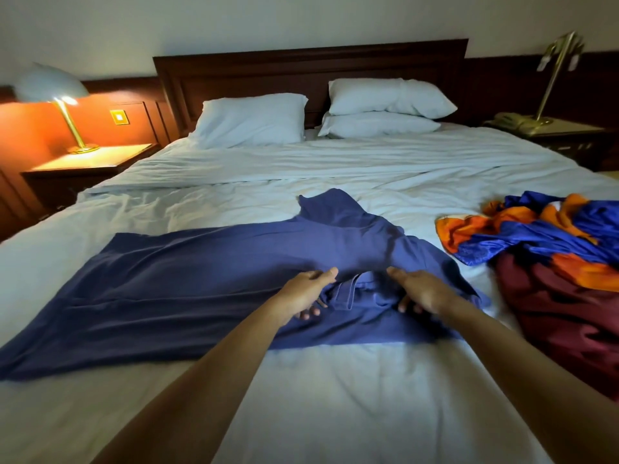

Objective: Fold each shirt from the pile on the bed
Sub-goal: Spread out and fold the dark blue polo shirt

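Observation:
A dark blue shirt [187,283] lies spread across the white bed [335,396], its hem toward the left and its collar near the middle. One sleeve points up toward the pillows. My left hand [306,293] and my right hand [423,293] are over the collar area, palms facing each other, thumbs stretched out and fingers loosely curled. Neither hand plainly pinches the cloth. A bunched ridge of fabric rises between the two thumbs. At the right lies a pile of shirts: an orange and blue one [549,229] on top of a maroon one [562,316].
Three white pillows [251,118] lean against the dark wooden headboard [308,68]. A lit lamp [53,95] stands on the left nightstand. The right nightstand [562,135] carries a brass lamp and a telephone. Rumpled white duvet [335,162] covers the far half of the bed.

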